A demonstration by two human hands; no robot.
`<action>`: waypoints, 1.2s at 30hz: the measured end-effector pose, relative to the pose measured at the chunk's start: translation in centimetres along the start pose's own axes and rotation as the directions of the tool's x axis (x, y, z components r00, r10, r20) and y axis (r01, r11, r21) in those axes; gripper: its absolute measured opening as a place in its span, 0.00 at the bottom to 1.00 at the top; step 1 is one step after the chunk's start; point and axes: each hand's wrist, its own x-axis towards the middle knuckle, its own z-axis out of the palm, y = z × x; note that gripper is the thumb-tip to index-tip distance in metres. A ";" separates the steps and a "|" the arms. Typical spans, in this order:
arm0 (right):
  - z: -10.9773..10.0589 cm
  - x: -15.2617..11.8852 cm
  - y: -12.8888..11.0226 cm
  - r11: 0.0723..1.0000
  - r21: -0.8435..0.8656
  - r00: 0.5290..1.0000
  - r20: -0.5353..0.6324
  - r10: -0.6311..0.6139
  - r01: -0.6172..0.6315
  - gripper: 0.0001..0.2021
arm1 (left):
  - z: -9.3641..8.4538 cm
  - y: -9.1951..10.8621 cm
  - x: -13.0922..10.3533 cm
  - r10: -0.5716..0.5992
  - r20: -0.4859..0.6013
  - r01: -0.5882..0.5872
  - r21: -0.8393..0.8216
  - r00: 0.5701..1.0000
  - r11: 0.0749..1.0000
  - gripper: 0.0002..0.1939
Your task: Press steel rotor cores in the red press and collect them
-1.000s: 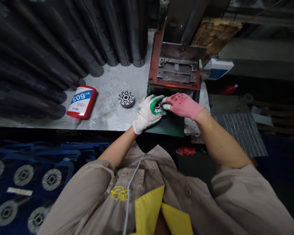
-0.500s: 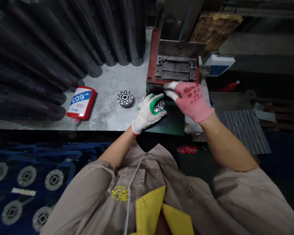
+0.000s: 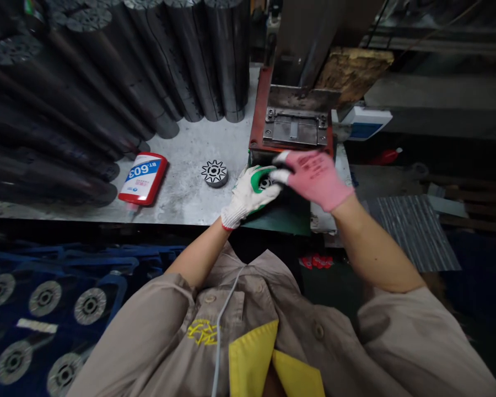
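My left hand [image 3: 250, 190], in a white and green glove, is wrapped round a slotted metal rotor core [image 3: 265, 183] at the bench's front edge. Its star-patterned top face shows between thumb and fingers. My right hand [image 3: 314, 176], in a pink glove with white fingertips, hovers at that core's right side. Its fingers are drawn together and slightly blurred; whatever they pinch is hidden. A second rotor core [image 3: 215, 173] stands on the bench to the left. Behind my hands is a metal fixture [image 3: 303, 131] on a red base, with a small light strip [image 3: 293, 130] in it.
A red glue bottle [image 3: 144, 179] lies on the metal bench [image 3: 182, 182]. Long dark stacked cylinders [image 3: 182, 66] crowd the back left. Blue racks [image 3: 107, 264] with round cores stand below left. A white box with a blue panel [image 3: 367, 124] is at right.
My right hand has moved left and down, its fingertips now at the core in my left hand. A light strip now shows in the fixture. The view has shifted slightly.
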 end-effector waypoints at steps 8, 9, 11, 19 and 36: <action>-0.2 3.8 2.7 0.985 -0.004 0.934 -0.317 0.163 -0.173 0.27 | 0.7 1.5 0.0 -0.104 -0.088 0.116 0.145 0.991 0.983 0.24; -0.1 3.4 2.7 0.988 0.005 0.938 -0.313 0.151 -0.157 0.27 | 0.7 1.4 -0.2 -0.100 -0.087 0.113 0.161 0.991 0.981 0.26; 0.2 2.1 2.5 0.989 0.021 0.954 -0.259 0.150 -0.149 0.25 | 0.6 1.1 -0.6 -0.078 -0.084 0.093 0.193 0.993 0.977 0.34; 3.8 -0.9 0.3 0.989 0.070 0.977 0.159 -0.143 0.134 0.18 | 0.0 -0.3 -0.9 0.026 0.037 -0.033 0.206 0.999 0.978 0.39; 4.9 -2.2 3.1 0.956 0.291 0.981 -0.195 0.017 0.041 0.19 | -1.9 -0.7 -0.7 0.103 0.148 -0.116 0.082 0.984 0.990 0.37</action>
